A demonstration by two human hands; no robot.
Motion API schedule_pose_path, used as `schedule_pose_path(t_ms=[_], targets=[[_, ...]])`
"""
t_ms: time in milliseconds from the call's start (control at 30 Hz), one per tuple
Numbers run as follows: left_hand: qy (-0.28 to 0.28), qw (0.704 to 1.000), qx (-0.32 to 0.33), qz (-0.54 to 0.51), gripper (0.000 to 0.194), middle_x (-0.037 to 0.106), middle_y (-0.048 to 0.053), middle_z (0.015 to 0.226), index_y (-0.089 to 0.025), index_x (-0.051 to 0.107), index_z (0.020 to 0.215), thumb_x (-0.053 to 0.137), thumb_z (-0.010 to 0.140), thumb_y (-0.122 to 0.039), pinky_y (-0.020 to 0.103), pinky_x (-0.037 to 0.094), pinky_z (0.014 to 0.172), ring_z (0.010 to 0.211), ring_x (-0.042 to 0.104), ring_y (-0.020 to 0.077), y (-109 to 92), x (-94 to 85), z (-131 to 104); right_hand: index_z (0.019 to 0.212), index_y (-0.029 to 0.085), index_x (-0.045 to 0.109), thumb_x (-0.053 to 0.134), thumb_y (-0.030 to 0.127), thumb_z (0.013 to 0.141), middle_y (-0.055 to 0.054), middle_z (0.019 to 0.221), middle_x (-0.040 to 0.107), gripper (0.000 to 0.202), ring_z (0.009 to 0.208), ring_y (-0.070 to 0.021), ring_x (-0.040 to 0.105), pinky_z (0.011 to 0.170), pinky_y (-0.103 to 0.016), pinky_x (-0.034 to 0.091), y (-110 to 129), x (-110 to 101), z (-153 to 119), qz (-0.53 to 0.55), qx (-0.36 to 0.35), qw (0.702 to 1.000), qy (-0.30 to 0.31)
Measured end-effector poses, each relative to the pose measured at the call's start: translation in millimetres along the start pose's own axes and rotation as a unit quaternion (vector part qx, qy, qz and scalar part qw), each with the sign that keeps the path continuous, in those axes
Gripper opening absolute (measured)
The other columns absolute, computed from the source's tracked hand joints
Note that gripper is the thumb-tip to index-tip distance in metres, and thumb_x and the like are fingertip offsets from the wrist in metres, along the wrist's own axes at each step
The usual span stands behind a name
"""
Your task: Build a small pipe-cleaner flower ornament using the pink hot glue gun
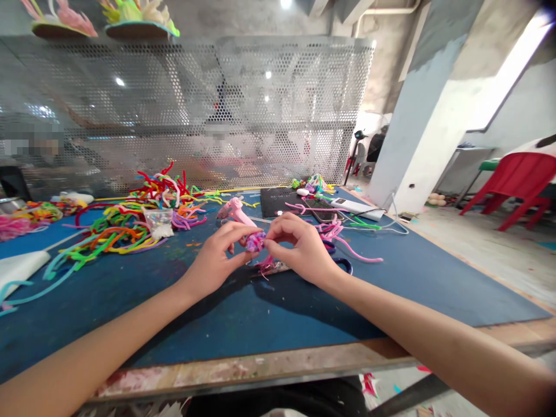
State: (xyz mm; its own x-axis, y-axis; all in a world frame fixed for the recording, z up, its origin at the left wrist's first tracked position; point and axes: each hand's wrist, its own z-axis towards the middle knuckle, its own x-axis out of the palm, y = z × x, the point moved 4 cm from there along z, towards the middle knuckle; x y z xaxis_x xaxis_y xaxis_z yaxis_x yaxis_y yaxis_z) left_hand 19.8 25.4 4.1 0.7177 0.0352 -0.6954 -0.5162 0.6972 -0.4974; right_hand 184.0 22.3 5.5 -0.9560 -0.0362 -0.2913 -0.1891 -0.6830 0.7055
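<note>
A small pink-and-purple fuzzy pipe-cleaner piece is held above the table in the middle of the view. My left hand grips its left side between thumb and forefinger. On the right, my right hand pinches at its edge; fingertips hide what exactly they hold there. Just below lie scissors with dark blue handles, their blades partly covered by pink scraps. Beyond the left hand is a pink glue gun. Loose pink pipe cleaners spread out behind the right hand.
A tangle of coloured pipe cleaners covers the left of the blue mat, with a clear bag of white bits. A black board, a phone and a white cabled device lie behind. Perforated metal borders the back.
</note>
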Motion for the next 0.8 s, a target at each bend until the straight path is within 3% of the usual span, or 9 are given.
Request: schedule_pose_path(t_ms=[267, 567, 800], targets=[[-0.042, 0.995, -0.04, -0.081, 0.035, 0.061, 0.005, 0.109, -0.022, 0.052, 0.116, 0.06, 0.084, -0.034, 0.027, 0.05, 0.074, 0.091, 0.061, 0.017, -1.2, 3.4, -3.5, 0.07, 0.016, 0.058, 0.058, 0.011, 0.073, -0.001, 0.08, 0.053, 0.006, 0.073, -0.0113, 0.057, 0.069, -0.025, 0.05, 0.3, -1.3, -0.1, 0.0, -0.012, 1.0, -0.011], [-0.087, 0.988, -0.026, -0.127, 0.029, 0.06, 0.006, 0.114, -0.02, 0.058, 0.111, 0.062, 0.082, -0.026, 0.025, 0.051, 0.087, 0.101, 0.061, 0.016, -5.2, 2.0, -4.0, 0.071, 0.017, 0.058, 0.059, 0.009, 0.073, -0.001, 0.079, 0.053, 0.008, 0.073, -0.0113, 0.056, 0.069, -0.024, 0.05, 2.1, -0.2, -1.8, 0.004, -0.024, 1.0, -0.018], [-0.119, 0.98, -0.063, -0.144, 0.028, 0.067, 0.005, 0.102, -0.018, 0.062, 0.104, 0.066, 0.078, -0.029, 0.024, 0.055, 0.079, 0.087, 0.067, 0.0157, -6.5, 2.8, -6.7, 0.072, 0.017, 0.058, 0.058, 0.009, 0.074, -0.002, 0.079, 0.053, 0.008, 0.073, -0.0117, 0.056, 0.068, -0.024, 0.049, 6.2, 1.4, -3.2, -0.03, -0.051, 0.998, -0.011]])
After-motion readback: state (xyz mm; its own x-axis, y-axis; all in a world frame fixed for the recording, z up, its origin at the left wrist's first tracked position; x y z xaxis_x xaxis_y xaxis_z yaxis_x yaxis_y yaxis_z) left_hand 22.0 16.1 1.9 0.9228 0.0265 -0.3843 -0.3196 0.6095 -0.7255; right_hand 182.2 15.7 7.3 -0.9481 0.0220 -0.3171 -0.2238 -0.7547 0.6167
